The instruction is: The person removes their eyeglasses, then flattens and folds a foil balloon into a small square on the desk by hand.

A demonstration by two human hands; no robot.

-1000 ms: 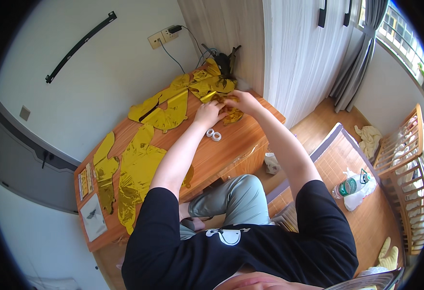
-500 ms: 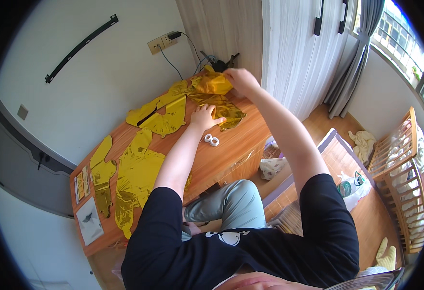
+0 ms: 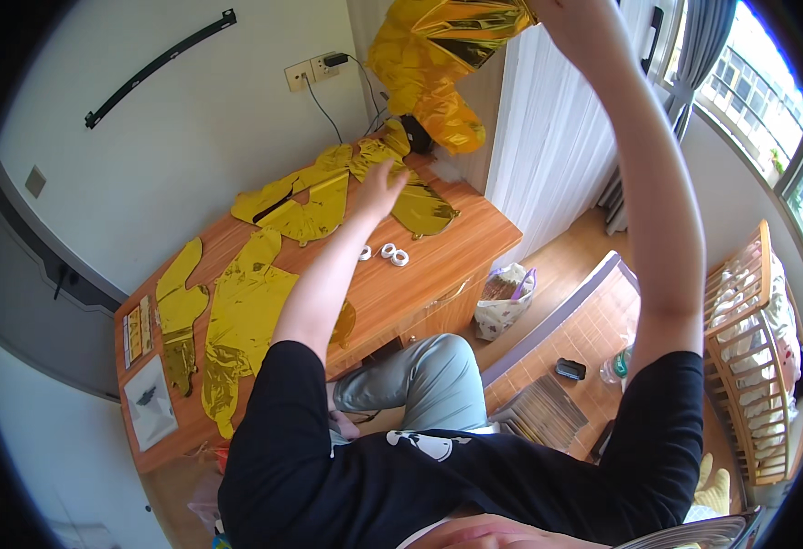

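High at the top of the view, my right hand (image 3: 573, 26) grips the edge of a flat gold foil balloon (image 3: 442, 55). The balloon hangs crumpled in front of the wardrobe, above the far end of the wooden table (image 3: 401, 306). My right fingertips are partly cut off by the upper edge. My left hand (image 3: 383, 188) is over the far part of the table, fingers apart, beside another gold foil balloon (image 3: 427, 212). More flat gold foil balloons (image 3: 250, 306) lie leftward along the table. Three white tape rolls (image 3: 399, 258) sit right of my left forearm.
A black object (image 3: 415, 135) and cables stand at the table's far end, below a wall socket (image 3: 312, 73). The wardrobe (image 3: 548, 137) borders the right. A white sheet (image 3: 150, 404) lies at the near left corner. A plastic bag (image 3: 504, 306) is on the floor.
My right hand has risen sharply, lifting a gold foil balloon off the table's far end. My left hand has shifted away from me. A third tape roll has come into sight.
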